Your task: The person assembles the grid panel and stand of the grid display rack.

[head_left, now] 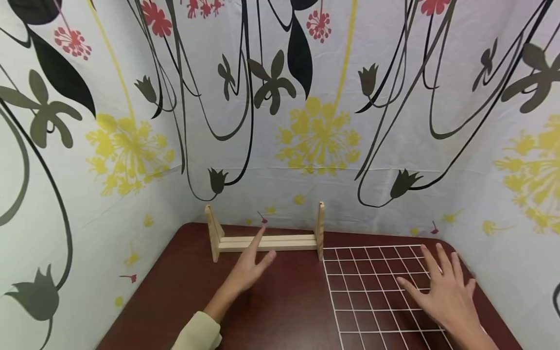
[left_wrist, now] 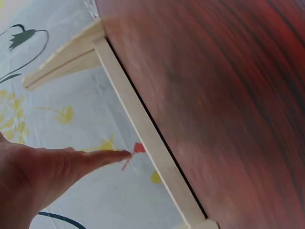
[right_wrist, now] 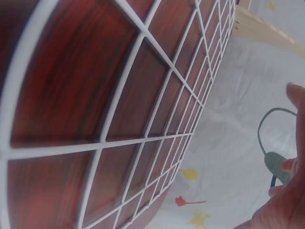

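A pale wooden stand [head_left: 268,246] with two upright ends and slats between them stands at the back of the table, left of centre. My left hand [head_left: 248,269] is held in front of it, fingers straight and thumb apart, holding nothing. In the left wrist view that hand [left_wrist: 52,169] appears beside the long wooden slat [left_wrist: 143,133]. On the right of the table lies a white wire grid [head_left: 376,291]. My right hand [head_left: 448,294] hovers over the grid's right side with spread fingers and nothing in them. The right wrist view shows the grid [right_wrist: 100,145] below that hand [right_wrist: 286,195].
The dark red-brown table [head_left: 175,296] has rounded back corners. A white cloth [head_left: 271,146] printed with flowers hangs behind it and along both sides. The stand's right upright [head_left: 321,231] meets the grid's back left corner in the head view.
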{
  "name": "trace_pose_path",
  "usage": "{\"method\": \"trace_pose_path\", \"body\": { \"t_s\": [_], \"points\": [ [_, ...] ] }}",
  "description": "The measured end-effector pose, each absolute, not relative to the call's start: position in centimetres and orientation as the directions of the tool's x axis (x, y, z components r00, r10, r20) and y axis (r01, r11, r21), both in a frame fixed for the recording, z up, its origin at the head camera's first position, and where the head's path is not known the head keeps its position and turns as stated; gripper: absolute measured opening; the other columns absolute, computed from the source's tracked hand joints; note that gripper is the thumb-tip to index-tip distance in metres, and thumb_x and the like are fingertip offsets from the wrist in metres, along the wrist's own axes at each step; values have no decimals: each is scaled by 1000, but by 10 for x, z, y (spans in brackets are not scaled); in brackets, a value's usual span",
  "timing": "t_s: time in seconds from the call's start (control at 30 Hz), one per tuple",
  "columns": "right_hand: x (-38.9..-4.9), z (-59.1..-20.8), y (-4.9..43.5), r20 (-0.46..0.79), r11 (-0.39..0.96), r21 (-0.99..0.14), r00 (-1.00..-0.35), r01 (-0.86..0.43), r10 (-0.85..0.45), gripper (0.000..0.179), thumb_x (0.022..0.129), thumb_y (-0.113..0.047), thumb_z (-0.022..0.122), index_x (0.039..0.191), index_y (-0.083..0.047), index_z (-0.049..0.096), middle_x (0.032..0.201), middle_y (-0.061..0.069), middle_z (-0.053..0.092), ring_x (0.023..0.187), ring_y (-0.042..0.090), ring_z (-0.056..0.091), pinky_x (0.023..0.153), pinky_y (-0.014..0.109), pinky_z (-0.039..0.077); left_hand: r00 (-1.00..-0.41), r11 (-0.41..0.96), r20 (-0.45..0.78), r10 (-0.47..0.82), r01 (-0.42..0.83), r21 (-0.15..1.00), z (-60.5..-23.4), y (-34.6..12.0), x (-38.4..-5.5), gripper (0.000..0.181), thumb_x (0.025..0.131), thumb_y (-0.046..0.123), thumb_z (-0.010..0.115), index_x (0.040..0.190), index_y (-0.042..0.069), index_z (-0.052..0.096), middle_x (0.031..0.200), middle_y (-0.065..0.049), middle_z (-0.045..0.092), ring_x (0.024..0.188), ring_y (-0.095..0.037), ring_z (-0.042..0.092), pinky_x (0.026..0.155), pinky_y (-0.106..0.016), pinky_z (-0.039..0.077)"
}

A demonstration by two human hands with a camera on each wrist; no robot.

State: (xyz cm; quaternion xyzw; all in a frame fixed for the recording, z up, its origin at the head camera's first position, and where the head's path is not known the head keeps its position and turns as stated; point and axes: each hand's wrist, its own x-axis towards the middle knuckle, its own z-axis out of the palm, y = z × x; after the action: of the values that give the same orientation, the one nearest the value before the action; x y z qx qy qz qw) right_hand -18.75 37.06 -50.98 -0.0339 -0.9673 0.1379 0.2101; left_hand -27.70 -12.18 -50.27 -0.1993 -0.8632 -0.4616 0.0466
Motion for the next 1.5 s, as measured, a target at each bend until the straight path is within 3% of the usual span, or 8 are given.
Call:
{"method": "trace_pose_path", "body": {
  "t_s": [0.27,0.43,0.6,0.73,0.9,1.03,1.2,1.5],
  "points": [
    [-182,-507,377,431,943,-333,-893,-22,131,107,92,-60,74,171,-21,13,175,27,12,161,55,5,98,95,15,-919,190,224,325,296,936,-501,-108,-276,68,113,33,50,170,28,15,170,-20,36,158,-45,34,124,-66,33],
    [-178,-509,384,469,933,-356,-873,-52,131,106,93,-54,76,170,-14,16,172,32,17,156,59,16,104,88,20,-924,131,188,333,242,961,-501,-97,-272,67,113,35,48,170,24,14,165,-24,43,154,-44,40,123,-67,34],
    [-173,-512,391,460,921,-387,-875,-48,148,107,94,-49,77,170,-11,13,171,36,14,150,64,24,100,84,31,-929,161,155,336,219,962,-503,-86,-267,67,112,40,49,169,21,19,156,-24,53,147,-43,50,115,-64,45],
    [-170,-512,397,417,913,-407,-894,-24,162,108,95,-50,75,171,-10,9,171,38,11,145,69,26,93,85,33,-932,224,102,348,188,956,-503,-78,-265,70,110,49,50,168,20,23,149,-22,60,139,-39,58,106,-59,52],
    [-168,-513,403,374,919,-393,-908,31,190,106,96,-57,70,170,-9,11,155,45,31,130,72,34,93,81,34,-946,230,12,323,91,969,-504,-67,-270,78,105,56,58,164,13,29,150,-23,59,133,-35,65,101,-53,59],
    [-169,-516,409,368,922,-385,-909,44,197,105,97,-58,69,169,-8,13,141,48,40,123,70,37,92,78,35,-959,194,-19,282,37,980,-506,-57,-273,81,104,52,64,160,3,33,146,-27,61,121,-37,72,92,-48,63],
    [-169,-518,419,349,923,-380,-915,59,202,106,97,-57,68,168,-1,12,139,49,44,121,69,43,91,80,38,-958,165,-80,274,-35,986,-508,-44,-272,81,104,51,65,157,-3,35,138,-29,64,111,-37,76,85,-46,65],
    [-166,-517,429,244,919,-371,-940,135,237,103,100,-63,61,164,5,19,137,51,43,119,71,39,90,80,36,-948,186,-178,265,-131,974,-508,-29,-279,79,104,44,67,153,-10,40,143,-27,63,94,-33,80,67,-42,66]
  ]
}}
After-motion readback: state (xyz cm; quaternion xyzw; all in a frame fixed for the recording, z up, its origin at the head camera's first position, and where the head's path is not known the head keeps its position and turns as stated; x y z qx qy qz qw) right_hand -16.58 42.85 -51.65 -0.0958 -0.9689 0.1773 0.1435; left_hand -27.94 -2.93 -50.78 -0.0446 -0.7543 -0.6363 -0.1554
